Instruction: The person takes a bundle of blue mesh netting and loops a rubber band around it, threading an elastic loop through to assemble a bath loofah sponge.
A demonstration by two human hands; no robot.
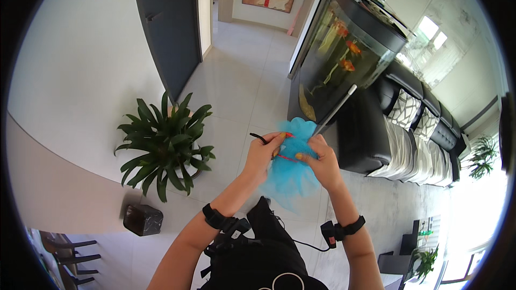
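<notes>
A bundle of light blue mesh [294,178] hangs gathered between my two hands, its loose skirt spreading below them. My left hand [262,156] is closed on the left edge of the mesh, thumb and fingers pinched together. A slim black curved piece [258,138] sticks out of that hand to the left. My right hand [322,164] grips the mesh from the right, thumb pressed on its front. From behind the right fingers a thin grey rod [337,108] with a pale tip slants up and right. A red strip [289,157] crosses the mesh between the thumbs.
A fish tank [344,53] with orange fish stands ahead to the right, beside a black leather sofa [360,134]. To the left are a leafy potted plant [164,147] and a black bin [143,220]. A dark door [166,27] stands beyond the plant.
</notes>
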